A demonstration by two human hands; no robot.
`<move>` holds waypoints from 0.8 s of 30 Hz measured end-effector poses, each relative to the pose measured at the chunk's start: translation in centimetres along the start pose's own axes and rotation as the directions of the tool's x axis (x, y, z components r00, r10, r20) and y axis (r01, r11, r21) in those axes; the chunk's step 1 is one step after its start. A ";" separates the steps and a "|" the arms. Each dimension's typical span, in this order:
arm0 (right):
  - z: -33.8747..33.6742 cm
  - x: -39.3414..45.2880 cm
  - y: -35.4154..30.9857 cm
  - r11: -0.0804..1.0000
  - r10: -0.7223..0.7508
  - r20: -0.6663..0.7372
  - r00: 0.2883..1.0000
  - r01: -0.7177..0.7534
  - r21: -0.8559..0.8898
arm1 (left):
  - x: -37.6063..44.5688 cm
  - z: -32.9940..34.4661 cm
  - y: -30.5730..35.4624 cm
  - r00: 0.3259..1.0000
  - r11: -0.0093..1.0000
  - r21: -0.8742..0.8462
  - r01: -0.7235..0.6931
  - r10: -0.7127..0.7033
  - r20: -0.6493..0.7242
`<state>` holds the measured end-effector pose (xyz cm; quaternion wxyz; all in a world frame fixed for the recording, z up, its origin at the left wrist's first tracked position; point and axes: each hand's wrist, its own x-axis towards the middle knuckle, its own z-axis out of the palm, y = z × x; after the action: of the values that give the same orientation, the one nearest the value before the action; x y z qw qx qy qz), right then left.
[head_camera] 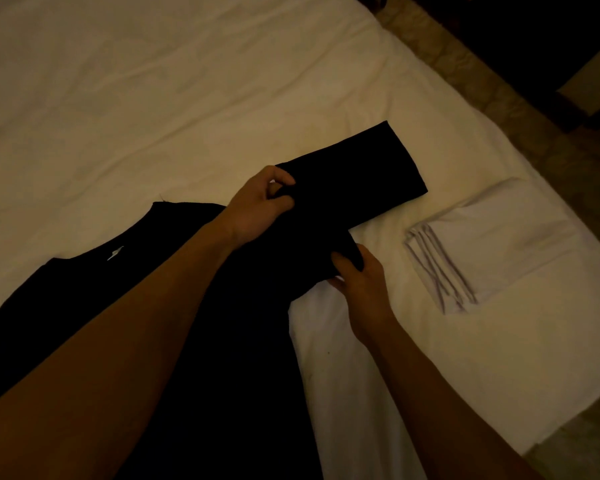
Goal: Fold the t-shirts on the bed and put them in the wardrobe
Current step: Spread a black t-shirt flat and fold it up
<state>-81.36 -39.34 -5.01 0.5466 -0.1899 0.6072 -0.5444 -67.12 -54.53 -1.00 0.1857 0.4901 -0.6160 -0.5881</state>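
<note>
A black t-shirt point(229, 341) lay spread flat on the white bed point(153, 98), its neckline with a small white label toward 10 o'clock and one sleeve stretched out toward 2 o'clock. At 3 o'clock from that sleeve, apart from it, sat a folded white t-shirt point(499, 244), its layered edges showing.

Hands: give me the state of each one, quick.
Left hand: fingers pinch the sleeve of the black t-shirt.
Right hand: grips the same sleeve near its underarm edge.
</note>
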 end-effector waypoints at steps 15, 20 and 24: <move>-2.6 3.2 1.7 0.994 0.009 -0.382 0.924 -0.051 -0.099 | 4.2 5.9 0.3 0.947 0.959 0.211 -0.188 0.234 -0.220; -3.7 4.2 4.3 0.916 0.257 -0.288 0.922 -0.327 -0.231 | 2.6 5.3 -3.3 0.933 0.887 0.452 -0.092 0.235 -0.273; -4.2 3.9 4.1 0.904 0.070 -0.320 0.945 -0.196 -0.380 | -2.0 4.4 -5.3 0.846 0.925 0.375 -0.055 0.243 -0.474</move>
<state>-84.80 -39.31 -11.13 0.4332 -0.1726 0.7942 -0.3896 -67.69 -49.59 -6.12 0.2990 0.6033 -0.6749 -0.3018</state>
